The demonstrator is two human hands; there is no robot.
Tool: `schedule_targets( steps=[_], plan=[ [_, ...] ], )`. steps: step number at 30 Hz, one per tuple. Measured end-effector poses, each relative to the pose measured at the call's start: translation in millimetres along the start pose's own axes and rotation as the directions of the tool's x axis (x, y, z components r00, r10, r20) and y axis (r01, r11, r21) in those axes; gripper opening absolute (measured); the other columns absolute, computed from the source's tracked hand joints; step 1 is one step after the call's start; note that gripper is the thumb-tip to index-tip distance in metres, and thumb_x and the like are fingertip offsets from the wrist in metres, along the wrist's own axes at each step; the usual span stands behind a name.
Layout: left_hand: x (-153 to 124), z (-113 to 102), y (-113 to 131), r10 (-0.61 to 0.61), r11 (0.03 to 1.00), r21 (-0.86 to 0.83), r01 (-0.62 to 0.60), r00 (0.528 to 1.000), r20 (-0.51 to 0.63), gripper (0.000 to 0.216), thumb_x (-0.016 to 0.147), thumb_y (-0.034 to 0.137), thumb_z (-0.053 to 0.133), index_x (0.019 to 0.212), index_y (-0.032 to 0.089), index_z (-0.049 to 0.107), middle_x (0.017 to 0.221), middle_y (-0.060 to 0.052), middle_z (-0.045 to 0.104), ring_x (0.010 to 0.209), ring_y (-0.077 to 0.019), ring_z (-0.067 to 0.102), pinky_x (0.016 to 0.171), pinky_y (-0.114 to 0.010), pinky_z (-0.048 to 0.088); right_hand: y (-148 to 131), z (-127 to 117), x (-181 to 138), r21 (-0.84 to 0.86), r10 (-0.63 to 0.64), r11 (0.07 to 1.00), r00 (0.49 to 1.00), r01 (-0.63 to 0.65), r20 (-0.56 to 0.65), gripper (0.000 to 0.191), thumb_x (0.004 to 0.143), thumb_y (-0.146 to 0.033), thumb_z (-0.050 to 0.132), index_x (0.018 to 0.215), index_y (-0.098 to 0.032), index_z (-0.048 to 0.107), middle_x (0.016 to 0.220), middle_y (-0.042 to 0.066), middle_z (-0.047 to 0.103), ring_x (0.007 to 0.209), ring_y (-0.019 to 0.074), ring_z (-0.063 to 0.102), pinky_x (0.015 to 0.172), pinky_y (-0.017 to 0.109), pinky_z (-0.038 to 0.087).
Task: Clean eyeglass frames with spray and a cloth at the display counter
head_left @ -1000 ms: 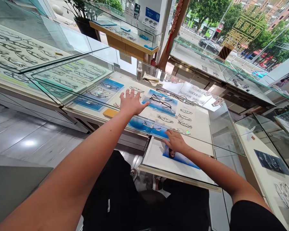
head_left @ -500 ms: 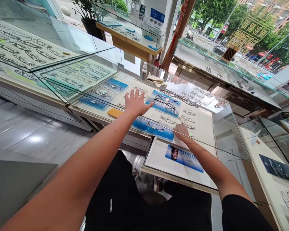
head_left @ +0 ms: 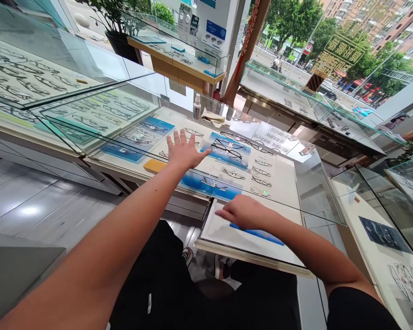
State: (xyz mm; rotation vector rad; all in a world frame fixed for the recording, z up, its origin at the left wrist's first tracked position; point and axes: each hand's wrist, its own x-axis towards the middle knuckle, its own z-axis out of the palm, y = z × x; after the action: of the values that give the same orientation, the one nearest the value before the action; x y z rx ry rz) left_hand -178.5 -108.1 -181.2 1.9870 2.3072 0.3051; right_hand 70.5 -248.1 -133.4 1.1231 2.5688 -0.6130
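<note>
My left hand lies with fingers spread flat on the glass top of the display case. Under the glass next to its thumb, black-framed glasses rest on a blue card. Over the pulled-out white drawer hovers my right hand, its fingers curled in and nothing showing in them. It partly covers a blue printed card in the drawer. Just beyond it, thin-framed glasses sit on another blue card inside the case.
A spray bottle and a folded beige cloth stand on the glass. An orange-yellow block lies by the case's front edge. Rows of glasses fill the case. A second glass case stands at the right.
My right hand has drawn back toward me, from the glasses inside the case to above the drawer. My left hand stays spread on the glass. The view has shifted slightly.
</note>
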Motion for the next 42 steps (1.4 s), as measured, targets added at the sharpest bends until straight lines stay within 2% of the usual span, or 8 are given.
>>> schedule_targets(
  steps=[3,9,16,23,30,34,37,42],
  plan=[
    [-1,-1,1,-0.003,1.000,-0.002,0.003,1.000,0.008,0.117,0.088,0.094,0.021,0.174,0.014,0.027,0.183,-0.021,0.012,0.169,-0.0457,0.005,0.132,-0.064,0.005,28,-42,-4,0.007,0.166,0.985,0.956,-0.170,-0.243,0.070,0.112,-0.065,0.028,0.084,-0.022,0.075,0.075,0.006,0.070,0.069,0.0207,0.061,0.065,0.033,0.036],
    [0,0,-1,0.007,1.000,0.005,-0.007,1.000,-0.002,0.117,0.088,0.094,0.020,0.174,0.014,0.026,0.182,-0.021,0.012,0.169,-0.0458,0.006,0.132,-0.064,0.005,142,-71,30,-0.056,0.317,0.891,0.705,-0.450,-0.635,0.056,0.114,-0.048,0.032,0.116,-0.014,0.076,0.121,0.018,0.069,0.113,0.0338,0.061,0.096,0.044,0.047],
    [1,1,-1,0.001,1.000,0.021,-0.001,1.000,-0.004,0.116,0.089,0.093,0.019,0.175,0.015,0.026,0.182,-0.021,0.015,0.168,-0.0454,0.009,0.132,-0.064,0.006,190,-59,74,-0.111,0.381,0.833,0.707,-0.542,-0.596,0.044,0.108,-0.040,0.050,0.133,-0.011,0.071,0.149,0.023,0.061,0.137,0.0429,0.048,0.112,0.055,0.040],
    [2,4,-3,0.004,1.000,0.023,-0.004,1.000,-0.024,0.117,0.088,0.094,0.020,0.174,0.014,0.029,0.181,-0.023,0.015,0.168,-0.0458,0.011,0.132,-0.065,0.009,173,-54,66,-0.110,0.361,0.830,0.676,-0.547,-0.643,0.041,0.108,-0.036,0.047,0.131,-0.012,0.071,0.149,0.023,0.062,0.138,0.0417,0.048,0.114,0.056,0.038],
    [0,-1,-2,0.001,1.000,0.022,-0.001,1.000,-0.016,0.115,0.089,0.093,0.021,0.174,0.015,0.029,0.181,-0.023,0.015,0.168,-0.0451,0.011,0.132,-0.064,0.009,90,-11,-22,-0.105,0.179,0.936,0.712,-0.336,-0.679,0.065,0.110,-0.050,0.038,0.165,-0.016,0.046,0.169,0.016,0.046,0.160,0.0402,0.031,0.131,0.061,0.029],
    [-1,-2,-1,0.002,1.000,0.003,-0.002,1.000,-0.018,0.115,0.089,0.092,0.022,0.174,0.014,0.029,0.181,-0.023,0.016,0.168,-0.0460,0.011,0.132,-0.064,0.009,33,14,-85,0.034,0.159,0.986,0.858,-0.163,-0.489,0.070,0.109,-0.064,0.038,0.171,-0.030,0.039,0.175,0.007,0.040,0.166,0.0328,0.027,0.134,0.059,0.031],
    [0,0,-1,0.004,1.000,-0.013,-0.004,1.000,-0.013,0.115,0.090,0.092,0.024,0.173,0.013,0.029,0.181,-0.023,0.015,0.168,-0.0475,0.009,0.131,-0.064,0.007,4,18,-120,0.176,0.147,0.978,0.970,-0.113,-0.192,0.075,0.108,-0.069,0.037,0.172,-0.029,0.036,0.180,0.003,0.031,0.169,0.0316,0.019,0.136,0.057,0.028],
    [5,5,-2,0.005,0.999,-0.036,-0.006,1.000,-0.015,0.115,0.090,0.092,0.026,0.173,0.013,0.030,0.182,-0.022,0.015,0.168,-0.0478,0.007,0.131,-0.065,0.004,-1,30,-121,0.253,0.151,0.955,0.988,-0.155,0.034,0.080,0.108,-0.072,0.035,0.170,-0.021,0.039,0.180,0.009,0.031,0.169,0.0329,0.017,0.137,0.053,0.021]
  ],
)
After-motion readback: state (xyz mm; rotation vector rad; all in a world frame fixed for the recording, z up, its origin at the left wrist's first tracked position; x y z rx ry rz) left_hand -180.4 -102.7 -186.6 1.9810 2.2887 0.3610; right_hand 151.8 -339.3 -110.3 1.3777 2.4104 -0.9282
